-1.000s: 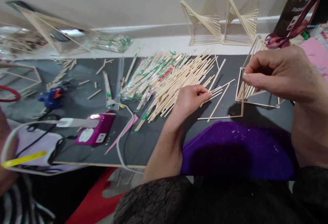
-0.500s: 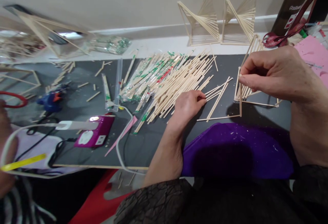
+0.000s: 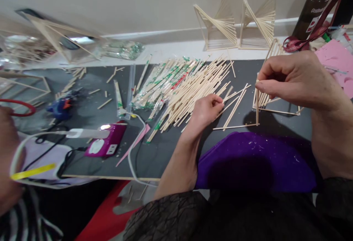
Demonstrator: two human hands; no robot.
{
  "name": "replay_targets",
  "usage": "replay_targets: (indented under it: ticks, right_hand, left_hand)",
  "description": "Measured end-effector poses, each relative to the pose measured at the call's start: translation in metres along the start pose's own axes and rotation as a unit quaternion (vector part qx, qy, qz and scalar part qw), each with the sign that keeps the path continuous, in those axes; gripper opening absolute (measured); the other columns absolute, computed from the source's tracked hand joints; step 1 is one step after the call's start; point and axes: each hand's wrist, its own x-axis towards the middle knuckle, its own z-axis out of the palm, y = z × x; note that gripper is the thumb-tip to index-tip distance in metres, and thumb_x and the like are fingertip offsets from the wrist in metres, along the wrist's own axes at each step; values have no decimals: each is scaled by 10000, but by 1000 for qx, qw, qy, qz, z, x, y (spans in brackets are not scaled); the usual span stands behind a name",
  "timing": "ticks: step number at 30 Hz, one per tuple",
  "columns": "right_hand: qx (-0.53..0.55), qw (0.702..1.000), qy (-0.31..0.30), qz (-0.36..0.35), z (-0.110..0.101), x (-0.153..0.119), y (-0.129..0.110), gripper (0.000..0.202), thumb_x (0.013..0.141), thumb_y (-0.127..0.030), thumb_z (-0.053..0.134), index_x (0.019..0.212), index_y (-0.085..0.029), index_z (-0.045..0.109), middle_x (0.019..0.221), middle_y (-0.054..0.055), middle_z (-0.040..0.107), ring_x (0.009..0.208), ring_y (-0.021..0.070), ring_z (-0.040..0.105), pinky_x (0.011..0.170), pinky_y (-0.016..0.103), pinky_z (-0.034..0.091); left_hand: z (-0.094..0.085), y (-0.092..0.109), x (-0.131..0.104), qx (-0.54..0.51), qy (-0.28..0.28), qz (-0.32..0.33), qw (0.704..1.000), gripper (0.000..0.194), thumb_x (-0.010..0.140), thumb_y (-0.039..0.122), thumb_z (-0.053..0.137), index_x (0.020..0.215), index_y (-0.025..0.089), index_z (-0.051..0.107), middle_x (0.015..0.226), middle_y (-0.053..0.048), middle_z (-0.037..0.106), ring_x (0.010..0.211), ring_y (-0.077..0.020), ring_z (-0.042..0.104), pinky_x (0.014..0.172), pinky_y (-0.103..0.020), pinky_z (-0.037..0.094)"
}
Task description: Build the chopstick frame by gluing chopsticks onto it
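Observation:
Between the thumb and index finger of my right hand (image 3: 293, 79) is the top of an upright wooden stick (image 3: 257, 105). The foot of this stick meets the end of a stick lying flat (image 3: 234, 127) near the purple cloth. My left hand (image 3: 206, 109) is closed in a pinch at the right side of the pile of bare sticks (image 3: 193, 90), with a blurred wooden stick (image 3: 227, 93) at its fingertips. Several loose sticks (image 3: 236, 105) lie between my hands. Partly hidden behind my right hand stands a stick frame (image 3: 278, 111).
Two twisted stick models (image 3: 220, 26) stand by the wall. A bottle (image 3: 313, 13) and pink foam (image 3: 333, 59) are at right. Left are wrapped chopsticks (image 3: 157, 86), a magenta power adapter (image 3: 106, 141) with a white cable, a blue glue gun (image 3: 60, 108) and another person's hand (image 3: 9, 149).
My left fingertips have moved slightly right and up, and a blurred stick now shows at them. My right hand still holds the upright stick almost in place. The view has shifted a little.

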Motion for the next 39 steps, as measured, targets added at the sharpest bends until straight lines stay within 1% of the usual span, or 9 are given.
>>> replay_targets:
  ticks: [2, 4, 7, 9, 13, 17, 22, 30, 39]
  right_hand:
    - [19, 1000, 10, 16, 1, 1, 0, 125, 763, -128, 626, 652, -184, 632, 560, -10, 593, 518, 102, 520, 479, 265, 345]
    - [46, 998, 18, 33, 4, 2, 0, 139, 769, -130, 616, 642, -185, 621, 566, -4, 602, 520, 108, 552, 481, 260, 367]
    - [82, 995, 20, 61, 10, 4, 0, 135, 768, -129, 601, 644, -183, 612, 565, -5, 601, 511, 110, 575, 491, 252, 392]
    - [79, 995, 12, 68, 15, 7, 0, 123, 767, -132, 590, 657, -178, 620, 566, -8, 599, 516, 109, 570, 509, 252, 393]
    - [51, 997, 9, 59, 32, 11, 3, 115, 752, -115, 578, 663, -167, 630, 612, 1, 613, 625, 128, 582, 609, 262, 416]
    - [42, 997, 4, 59, 50, 14, 8, 127, 760, -119, 554, 692, -167, 650, 647, 19, 623, 704, 153, 582, 687, 284, 426]
    - [32, 998, -1, 51, 64, 14, 10, 128, 779, -144, 538, 721, -173, 649, 660, 20, 634, 685, 145, 569, 686, 282, 413]
    - [69, 997, -29, 22, 70, 14, 16, 130, 836, -209, 533, 766, -159, 631, 669, 22, 666, 673, 137, 618, 668, 274, 429]
    - [131, 988, -61, 57, 62, 15, 28, 152, 844, -288, 568, 772, -171, 634, 665, 29, 700, 662, 150, 691, 622, 273, 495]
  left_hand:
    - [-1, 5, -1, -173, -20, -39, 984, 166, 739, 242, 675, 891, 183, 703, 602, 31, 569, 474, -93, 477, 488, -241, 400]
    - [1, 11, -3, -296, -57, -52, 952, 185, 740, 284, 703, 891, 177, 710, 613, 26, 586, 471, -76, 485, 460, -213, 399]
    - [10, 17, -7, -354, -104, -42, 929, 156, 754, 325, 712, 790, 175, 689, 714, -22, 680, 536, -78, 561, 461, -192, 411]
    - [15, 19, -9, -335, -122, -21, 934, 158, 762, 332, 709, 787, 178, 682, 785, -46, 724, 602, -97, 615, 494, -196, 444]
    - [18, 18, -12, -257, -123, 32, 958, 151, 740, 294, 723, 822, 169, 705, 813, -52, 744, 679, -121, 649, 560, -211, 482]
    - [15, 18, -12, -199, -138, 66, 968, 153, 722, 284, 704, 811, 163, 736, 802, -42, 742, 676, -125, 631, 602, -233, 491]
    - [14, 19, -12, -156, -158, 82, 972, 174, 723, 282, 650, 770, 162, 767, 740, -28, 733, 648, -128, 608, 621, -247, 483]
    - [20, 8, -7, -141, -154, 92, 974, 188, 745, 274, 603, 721, 171, 758, 694, -17, 708, 575, -105, 575, 576, -234, 450]
    - [30, 13, -13, -102, -96, 144, 980, 267, 824, 351, 592, 664, 169, 704, 643, -15, 670, 531, -109, 551, 519, -230, 402]
